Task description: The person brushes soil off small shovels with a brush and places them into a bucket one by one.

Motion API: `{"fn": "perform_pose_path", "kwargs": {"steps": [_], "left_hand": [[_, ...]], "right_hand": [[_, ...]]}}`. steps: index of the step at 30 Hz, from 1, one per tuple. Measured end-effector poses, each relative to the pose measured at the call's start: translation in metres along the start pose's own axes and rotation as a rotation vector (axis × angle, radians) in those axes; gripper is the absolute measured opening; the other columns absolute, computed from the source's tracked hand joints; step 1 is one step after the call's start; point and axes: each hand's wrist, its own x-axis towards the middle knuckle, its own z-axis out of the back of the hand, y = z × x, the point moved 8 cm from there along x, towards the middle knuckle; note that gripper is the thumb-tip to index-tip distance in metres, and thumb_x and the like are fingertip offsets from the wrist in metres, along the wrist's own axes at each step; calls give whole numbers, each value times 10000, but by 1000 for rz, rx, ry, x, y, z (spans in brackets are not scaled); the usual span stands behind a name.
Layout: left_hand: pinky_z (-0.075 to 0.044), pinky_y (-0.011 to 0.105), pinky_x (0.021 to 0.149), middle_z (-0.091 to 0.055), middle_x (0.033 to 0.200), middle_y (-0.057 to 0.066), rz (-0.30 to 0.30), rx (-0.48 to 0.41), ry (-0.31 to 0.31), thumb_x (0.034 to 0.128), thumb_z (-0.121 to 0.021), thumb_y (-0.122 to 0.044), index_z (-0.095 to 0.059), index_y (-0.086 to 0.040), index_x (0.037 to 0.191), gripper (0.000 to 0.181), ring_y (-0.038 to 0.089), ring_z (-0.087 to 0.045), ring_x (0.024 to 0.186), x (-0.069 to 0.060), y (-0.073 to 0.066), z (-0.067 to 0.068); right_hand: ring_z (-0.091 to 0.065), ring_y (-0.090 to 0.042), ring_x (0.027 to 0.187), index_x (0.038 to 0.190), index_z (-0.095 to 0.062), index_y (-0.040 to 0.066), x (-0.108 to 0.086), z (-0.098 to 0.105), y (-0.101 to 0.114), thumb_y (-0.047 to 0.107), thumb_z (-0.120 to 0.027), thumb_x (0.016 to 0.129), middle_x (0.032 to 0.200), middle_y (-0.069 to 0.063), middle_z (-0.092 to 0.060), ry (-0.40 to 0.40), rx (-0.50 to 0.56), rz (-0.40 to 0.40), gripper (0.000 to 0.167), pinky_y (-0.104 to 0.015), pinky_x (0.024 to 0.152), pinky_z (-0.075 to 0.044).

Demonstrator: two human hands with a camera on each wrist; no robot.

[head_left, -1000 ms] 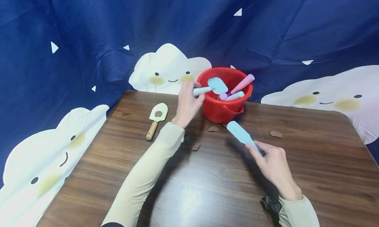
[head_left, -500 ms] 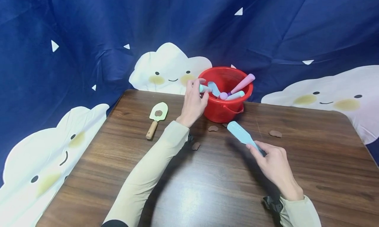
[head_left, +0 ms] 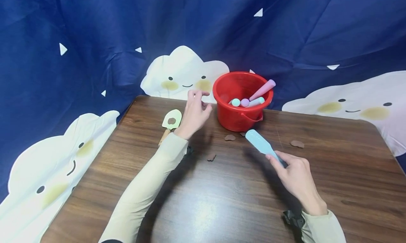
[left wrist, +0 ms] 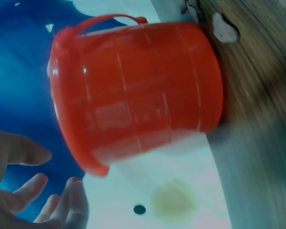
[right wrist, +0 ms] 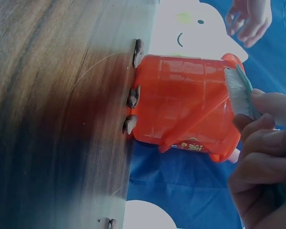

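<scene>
My left hand [head_left: 194, 112] holds nothing; it is just left of the red bucket [head_left: 238, 118], fingers loosely bent and apart. Handles stick up inside the bucket: a pink one [head_left: 262, 90] leaning on the rim, a purple-tipped one [head_left: 245, 102] and mint-tipped ones [head_left: 235, 102]. The tool heads below are hidden by the bucket wall. With my right hand [head_left: 296, 178] I grip a light blue brush [head_left: 258, 141] over the table, in front of the bucket. White bristles [right wrist: 238, 90] show on it in the right wrist view.
A green trowel [head_left: 176, 114] with a wooden handle lies left, partly behind my left sleeve. Small brown flat pieces [head_left: 229, 137] lie around the bucket's foot, with another brown piece [head_left: 297, 144] to the right. A dark blue cloth [head_left: 177, 17] hangs behind the wooden table [head_left: 234, 200].
My left hand lowered a light blue, mint-ended shovel into the bucket, let it go and drew back left. My right hand with the brush has barely moved.
</scene>
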Motion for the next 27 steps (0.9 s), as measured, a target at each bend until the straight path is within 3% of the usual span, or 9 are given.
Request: {"fn": "perform_pose_path", "kwargs": {"steps": [7, 13, 19, 23, 27], "left_hand": [[-531, 334, 826, -451, 1162, 140, 3, 100, 36, 882, -597, -140, -568, -49, 1181, 314, 220, -611, 911, -13, 22, 20], [-520, 397, 867, -463, 1194, 156, 51, 199, 56, 887, -599, -182, -575, -46, 1177, 321, 278, -588, 974, -23, 55, 42], [-451, 468, 959, -428, 1244, 204, 212, 257, 142, 891, -556, -219, -554, -14, 1215, 384, 351, -499, 1096, -40, 101, 56], [-430, 503, 999, -388, 1291, 254, 332, 309, 251, 903, -536, -267, -494, 32, 1278, 482, 409, -478, 1145, -52, 132, 56], [-448, 518, 982, -397, 1265, 290, 399, 337, 326, 906, -532, -296, -463, 82, 1278, 534, 434, -509, 1094, -62, 154, 53]], "right_hand": [[-604, -206, 615, 988, -728, -52, 1, 5, 0, 123, -790, 749, 902, -211, -730, -4, 4, 0, 302, -118, 598, -416], [-533, -167, 563, 981, -730, -48, 1, 9, -1, 124, -797, 739, 881, -208, -731, -18, -7, 1, 305, -149, 544, -382], [-396, -68, 503, 973, -732, -44, 1, 10, -3, 135, -793, 749, 830, -210, -727, -20, 2, 2, 293, -136, 490, -320], [-395, -73, 505, 967, -732, -45, 1, 11, -4, 125, -798, 738, 810, -206, -726, -24, 1, 10, 293, -147, 492, -333], [-412, -94, 515, 966, -732, -46, 0, 10, -4, 130, -795, 744, 814, -208, -726, -18, -3, 8, 290, -145, 500, -336]]}}
